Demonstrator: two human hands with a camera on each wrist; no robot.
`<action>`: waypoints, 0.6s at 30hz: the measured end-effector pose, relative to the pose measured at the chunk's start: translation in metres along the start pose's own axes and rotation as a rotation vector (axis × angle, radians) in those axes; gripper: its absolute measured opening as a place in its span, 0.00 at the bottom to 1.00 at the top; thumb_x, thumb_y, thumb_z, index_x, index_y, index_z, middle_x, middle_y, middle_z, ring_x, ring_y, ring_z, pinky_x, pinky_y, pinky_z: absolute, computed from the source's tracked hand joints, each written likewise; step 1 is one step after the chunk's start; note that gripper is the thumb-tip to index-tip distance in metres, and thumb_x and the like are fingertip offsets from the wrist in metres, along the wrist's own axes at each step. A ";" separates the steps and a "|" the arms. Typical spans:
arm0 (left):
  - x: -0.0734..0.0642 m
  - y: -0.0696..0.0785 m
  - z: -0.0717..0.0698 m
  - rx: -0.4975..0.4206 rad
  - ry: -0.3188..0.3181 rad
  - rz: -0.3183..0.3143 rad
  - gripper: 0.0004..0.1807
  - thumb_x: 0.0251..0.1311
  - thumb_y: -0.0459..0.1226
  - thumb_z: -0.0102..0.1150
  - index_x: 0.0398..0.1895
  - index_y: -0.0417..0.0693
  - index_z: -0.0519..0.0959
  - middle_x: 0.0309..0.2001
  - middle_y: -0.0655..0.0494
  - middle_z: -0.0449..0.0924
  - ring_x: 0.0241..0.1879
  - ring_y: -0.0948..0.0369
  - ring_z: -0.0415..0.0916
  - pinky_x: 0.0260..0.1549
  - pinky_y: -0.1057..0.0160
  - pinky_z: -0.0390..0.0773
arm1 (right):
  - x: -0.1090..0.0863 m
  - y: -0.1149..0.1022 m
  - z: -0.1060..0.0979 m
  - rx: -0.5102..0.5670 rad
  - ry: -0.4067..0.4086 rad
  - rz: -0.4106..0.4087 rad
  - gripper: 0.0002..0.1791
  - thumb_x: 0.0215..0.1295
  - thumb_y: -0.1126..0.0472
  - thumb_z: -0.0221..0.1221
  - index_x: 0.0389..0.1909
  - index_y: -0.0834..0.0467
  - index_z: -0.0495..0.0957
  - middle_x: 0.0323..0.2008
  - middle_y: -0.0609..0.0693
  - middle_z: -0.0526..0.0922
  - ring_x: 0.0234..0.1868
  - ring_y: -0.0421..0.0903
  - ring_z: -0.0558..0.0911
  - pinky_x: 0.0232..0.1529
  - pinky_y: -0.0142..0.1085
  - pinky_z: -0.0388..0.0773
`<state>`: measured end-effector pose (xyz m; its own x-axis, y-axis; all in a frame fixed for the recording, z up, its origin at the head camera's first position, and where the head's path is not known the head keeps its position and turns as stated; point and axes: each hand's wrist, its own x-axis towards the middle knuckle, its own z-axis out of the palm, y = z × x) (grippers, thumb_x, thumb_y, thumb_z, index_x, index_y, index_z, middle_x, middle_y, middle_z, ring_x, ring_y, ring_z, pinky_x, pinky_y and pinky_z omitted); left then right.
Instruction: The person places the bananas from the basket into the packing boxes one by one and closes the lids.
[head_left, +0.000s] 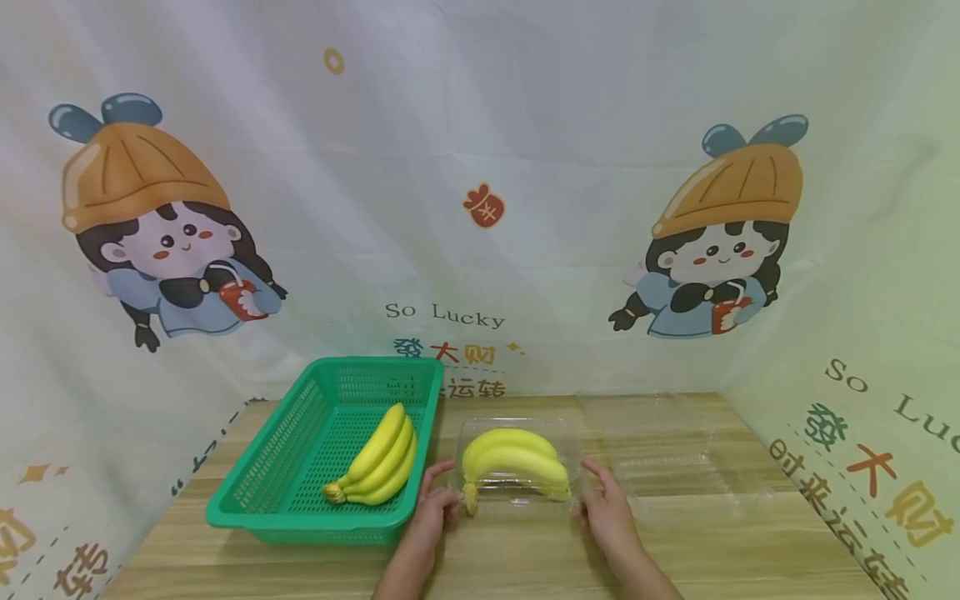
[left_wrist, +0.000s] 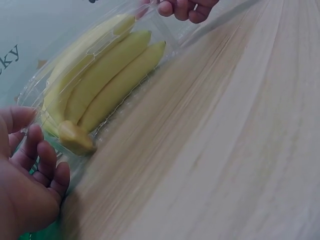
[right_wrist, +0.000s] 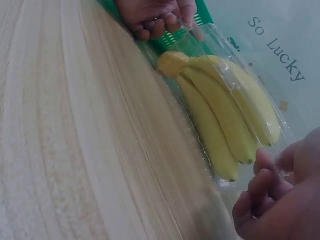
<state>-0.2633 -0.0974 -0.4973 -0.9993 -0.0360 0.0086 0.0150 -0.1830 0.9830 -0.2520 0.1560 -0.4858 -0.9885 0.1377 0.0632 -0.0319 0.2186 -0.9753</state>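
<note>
A clear plastic box (head_left: 517,505) stands on the wooden table in front of me, with a bunch of yellow bananas (head_left: 517,458) inside. The bunch's brown stem (left_wrist: 75,137) pokes out at the front left corner. My left hand (head_left: 431,512) pinches the box's left edge between thumb and fingers. On the opposite side, my right hand (head_left: 611,515) pinches the right edge, its other fingers curled in the right wrist view. Both index fingers lie along the sides in the head view.
Left of the box, close by my left hand, is a green perforated basket (head_left: 300,533) holding another banana bunch (head_left: 382,462). To the right lies a second transparent container (head_left: 675,471), faint against the wood. A printed cloth (head_left: 555,250) hangs behind the table (head_left: 517,567).
</note>
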 end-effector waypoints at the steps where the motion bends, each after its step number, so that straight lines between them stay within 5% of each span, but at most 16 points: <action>1: -0.003 0.004 0.001 -0.003 -0.006 0.008 0.29 0.54 0.24 0.49 0.62 0.30 0.60 0.15 0.62 0.62 0.17 0.68 0.59 0.20 0.71 0.60 | 0.000 0.000 0.000 0.002 -0.001 0.007 0.31 0.61 0.72 0.45 0.69 0.64 0.63 0.18 0.51 0.77 0.18 0.42 0.70 0.20 0.28 0.66; 7: -0.004 0.003 0.004 -0.005 0.021 0.018 0.28 0.54 0.24 0.50 0.62 0.32 0.62 0.15 0.62 0.62 0.16 0.69 0.58 0.18 0.73 0.60 | 0.002 0.000 0.001 0.023 0.012 0.012 0.32 0.61 0.72 0.45 0.69 0.63 0.63 0.18 0.50 0.77 0.13 0.36 0.61 0.15 0.26 0.58; 18: -0.003 -0.005 0.017 0.052 0.182 0.025 0.29 0.55 0.27 0.47 0.64 0.40 0.67 0.14 0.61 0.64 0.13 0.70 0.60 0.12 0.76 0.61 | 0.004 0.000 0.006 0.107 0.074 0.052 0.31 0.59 0.73 0.47 0.67 0.62 0.67 0.14 0.47 0.73 0.13 0.37 0.62 0.15 0.26 0.58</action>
<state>-0.2614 -0.0800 -0.4995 -0.9759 -0.2181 0.0043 0.0332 -0.1292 0.9911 -0.2566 0.1506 -0.4867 -0.9757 0.2180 0.0233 -0.0002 0.1054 -0.9944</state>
